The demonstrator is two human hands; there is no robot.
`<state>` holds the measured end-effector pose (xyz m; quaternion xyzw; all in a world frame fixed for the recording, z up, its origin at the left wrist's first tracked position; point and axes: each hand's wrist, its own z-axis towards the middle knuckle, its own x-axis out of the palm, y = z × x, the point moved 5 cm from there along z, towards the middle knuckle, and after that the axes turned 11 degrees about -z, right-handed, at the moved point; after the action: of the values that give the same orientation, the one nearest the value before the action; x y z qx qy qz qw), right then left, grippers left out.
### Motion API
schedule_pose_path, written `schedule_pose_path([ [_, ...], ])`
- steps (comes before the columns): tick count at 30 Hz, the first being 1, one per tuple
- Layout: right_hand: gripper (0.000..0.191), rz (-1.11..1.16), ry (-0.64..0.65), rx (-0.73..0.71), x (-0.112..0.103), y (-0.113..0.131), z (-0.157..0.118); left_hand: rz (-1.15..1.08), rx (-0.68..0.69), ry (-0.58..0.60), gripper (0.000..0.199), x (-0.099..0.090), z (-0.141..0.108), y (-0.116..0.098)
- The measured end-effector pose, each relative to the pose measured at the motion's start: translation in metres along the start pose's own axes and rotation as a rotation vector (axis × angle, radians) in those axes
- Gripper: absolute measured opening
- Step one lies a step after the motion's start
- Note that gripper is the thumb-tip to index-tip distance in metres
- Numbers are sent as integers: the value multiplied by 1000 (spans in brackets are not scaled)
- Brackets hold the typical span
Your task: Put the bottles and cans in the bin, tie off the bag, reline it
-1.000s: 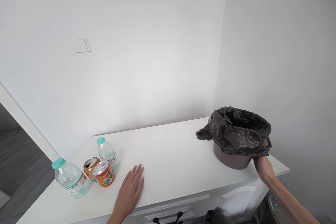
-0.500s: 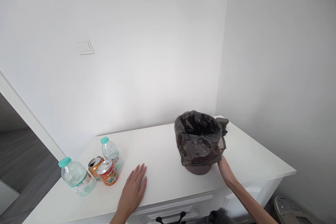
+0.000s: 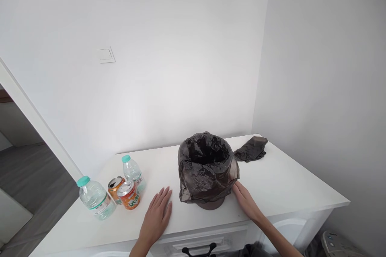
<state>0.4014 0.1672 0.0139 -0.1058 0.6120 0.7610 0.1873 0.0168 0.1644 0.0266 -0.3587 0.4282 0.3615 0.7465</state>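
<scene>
A small trash can (image 3: 209, 204) stands upright on the white cabinet top, lined with a black plastic bag (image 3: 199, 180) folded down over its rim. At its right side is my right hand (image 3: 243, 198), its fingers partly hidden beneath the bag's overhang as they hold the can. My left hand (image 3: 157, 215) lies flat on the cabinet top with its fingers stretched out. Beside it on the left stand a red and orange can (image 3: 129, 196), an orange can with an opened top (image 3: 115, 188) and two clear plastic bottles (image 3: 95, 198) (image 3: 133, 172) with teal caps.
A roll of black bags (image 3: 251, 149) lies at the back right of the cabinet top (image 3: 289, 180). White walls border the back and right, with a switch (image 3: 106, 55) on the back wall. A black drawer handle (image 3: 199, 250) shows below the front edge.
My right hand and the lined trash can have moved left and towards the front edge. More of the bag roll shows now. My left hand stays flat in place; the view has shifted slightly.
</scene>
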Motion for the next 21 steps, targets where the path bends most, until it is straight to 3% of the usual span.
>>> schedule_pose_path([
  [6, 33, -94, -17, -39, -5, -7, 0, 20, 3, -2, 50, -6, -2, -10],
  [10, 27, -106, -78, -20, -5, -9, -5, -7, 90, -1, 44, -29, -8, -28],
  [13, 24, -116, -94, 6, -6, -12, -6, -39, 129, -41, 33, -67, -2, -43],
  [16, 22, -124, -70, 12, -5, -14, -7, -2, 102, -205, 26, -123, 21, -49],
  [19, 21, -120, -58, 9, -5, -13, -8, 147, 11, -399, 31, -180, 51, -41],
  [21, 22, -118, -59, 11, -5, -12, -8, 253, -97, -464, 40, -206, 70, -24],
])
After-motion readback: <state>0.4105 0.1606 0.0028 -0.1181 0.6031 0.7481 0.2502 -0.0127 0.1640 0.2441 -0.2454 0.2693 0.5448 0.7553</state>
